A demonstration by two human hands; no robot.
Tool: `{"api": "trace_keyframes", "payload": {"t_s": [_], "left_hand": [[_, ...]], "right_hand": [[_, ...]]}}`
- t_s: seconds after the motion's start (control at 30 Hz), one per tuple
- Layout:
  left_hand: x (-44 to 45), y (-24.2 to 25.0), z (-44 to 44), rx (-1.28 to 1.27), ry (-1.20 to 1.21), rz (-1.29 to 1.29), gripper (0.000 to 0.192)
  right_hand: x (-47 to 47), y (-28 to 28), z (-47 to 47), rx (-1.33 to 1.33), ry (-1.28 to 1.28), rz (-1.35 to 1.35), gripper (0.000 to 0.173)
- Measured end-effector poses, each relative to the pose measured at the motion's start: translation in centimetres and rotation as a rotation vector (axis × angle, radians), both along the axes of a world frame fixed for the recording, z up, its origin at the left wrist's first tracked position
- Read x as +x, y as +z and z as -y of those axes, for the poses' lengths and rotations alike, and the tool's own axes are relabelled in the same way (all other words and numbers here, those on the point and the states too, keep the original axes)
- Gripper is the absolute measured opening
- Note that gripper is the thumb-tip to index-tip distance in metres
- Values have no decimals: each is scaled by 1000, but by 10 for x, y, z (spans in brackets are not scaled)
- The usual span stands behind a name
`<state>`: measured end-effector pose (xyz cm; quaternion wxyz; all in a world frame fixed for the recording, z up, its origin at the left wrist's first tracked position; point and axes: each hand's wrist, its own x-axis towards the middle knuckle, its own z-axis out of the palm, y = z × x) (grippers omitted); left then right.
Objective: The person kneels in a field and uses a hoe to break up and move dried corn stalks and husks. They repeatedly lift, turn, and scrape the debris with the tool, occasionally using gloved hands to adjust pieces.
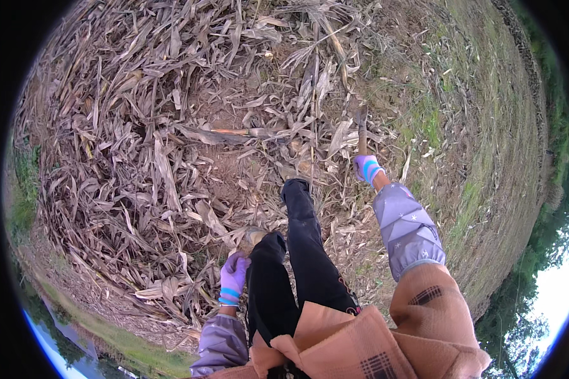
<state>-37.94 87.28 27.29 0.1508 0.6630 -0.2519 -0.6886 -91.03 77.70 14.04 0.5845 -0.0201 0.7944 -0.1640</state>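
My right hand (pixel 366 169), in a purple knitted glove with blue bands, is closed around the wooden handle of a hand tool (pixel 362 137). The tool's metal head points away from me, low over soil and dry leaves; its exact kind cannot be told. My left hand (pixel 235 275), in a matching glove, hangs beside my left knee with its fingers curled; whether it holds anything is hidden. Dry corn stalks (pixel 239 132) and withered corn leaves (pixel 161 175) lie on the ground before me.
Thick corn litter covers the ground ahead and to the left. Low green grass (pixel 429 123) grows to the right. Upright stalk stubs stand among the litter near my feet. Trees (pixel 521 293) line the field's edge at the far right.
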Motion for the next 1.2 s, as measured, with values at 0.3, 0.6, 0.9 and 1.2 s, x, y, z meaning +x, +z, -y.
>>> {"api": "trace_keyframes", "payload": {"t_s": [0.3,0.6,0.9,1.2], "left_hand": [[108,0,-117,0,153,151,21],[75,44,-104,-35,-61,314,30],[-11,40,-133,4,228,353,31],[-117,75,-141,-31,252,362,32]], "right_hand": [[236,42,-50,-87,94,299,21],[231,63,-4,217,499,338,26],[212,49,9,250,436,468,20],[168,66,22,193,173,703,20]]}}
